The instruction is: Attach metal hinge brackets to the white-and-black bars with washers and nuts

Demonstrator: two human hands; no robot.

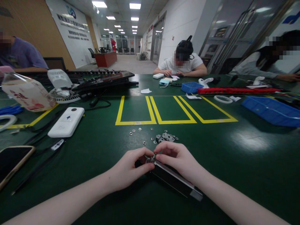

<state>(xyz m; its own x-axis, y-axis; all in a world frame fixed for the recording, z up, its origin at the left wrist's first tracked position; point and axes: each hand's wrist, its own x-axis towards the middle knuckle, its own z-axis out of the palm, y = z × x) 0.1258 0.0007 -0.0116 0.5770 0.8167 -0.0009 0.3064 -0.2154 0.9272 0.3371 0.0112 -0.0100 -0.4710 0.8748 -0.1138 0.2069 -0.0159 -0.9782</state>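
Straight black bar [172, 179] with silvery edge, five o'clock of centre, slanting toward four; metal fitting [152, 158] at ten-o'clock end.

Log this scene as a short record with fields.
Surface: green table with yellow tape outlines
Left hand: thumb and finger pinching a small metal part at one end of a dark bar
Right hand: fingertips at the same part; exact grip unclear
Just beyond hands: loose metal rings and a cluster of flat metal pieces
Left side: white device marked 4, phone, bottle
Right side: blue tray
Across table: other people, seated
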